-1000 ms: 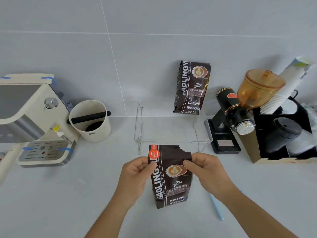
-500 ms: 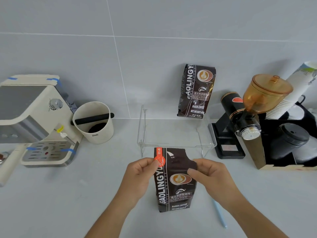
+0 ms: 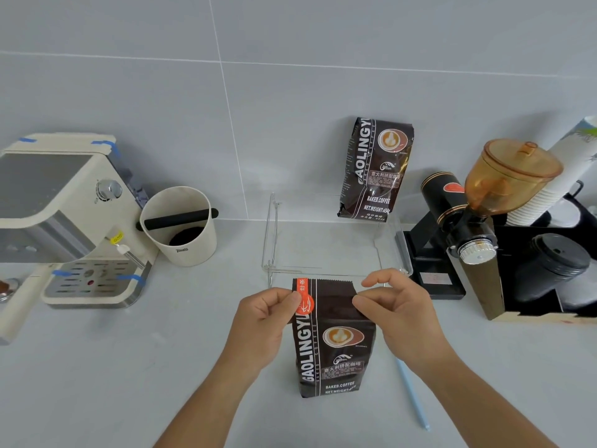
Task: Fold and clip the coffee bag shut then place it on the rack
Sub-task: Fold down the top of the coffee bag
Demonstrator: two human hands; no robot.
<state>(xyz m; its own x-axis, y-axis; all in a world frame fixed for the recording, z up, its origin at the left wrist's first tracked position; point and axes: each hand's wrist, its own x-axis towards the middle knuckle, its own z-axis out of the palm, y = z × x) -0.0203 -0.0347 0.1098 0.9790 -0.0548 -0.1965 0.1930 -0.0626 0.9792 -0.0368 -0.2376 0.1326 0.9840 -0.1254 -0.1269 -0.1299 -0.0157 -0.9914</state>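
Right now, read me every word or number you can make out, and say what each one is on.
"GAOLINGYU", "BAKED.COFFEE", "NET.WEIGHT": held coffee bag, between left hand and right hand.
"BAKED.COFFEE", "NET.WEIGHT:454g": second bag on the rack.
Chinese lines on both bags, the held bag's orange sticker and the logo on the cream cup: too small to read.

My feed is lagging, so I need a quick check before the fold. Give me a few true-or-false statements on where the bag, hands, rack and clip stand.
1. Both hands pinch the top of the coffee bag: left hand, right hand. True.
2. The bag stands on the counter in front of the clear rack. True.
3. A clip already holds the bag's top shut. False: the top stands unfolded and no clip is on it.
4. The clear rack has nothing on it. False: a second coffee bag stands at its back right.
5. A light blue stick lies on the counter right of the bag. True.
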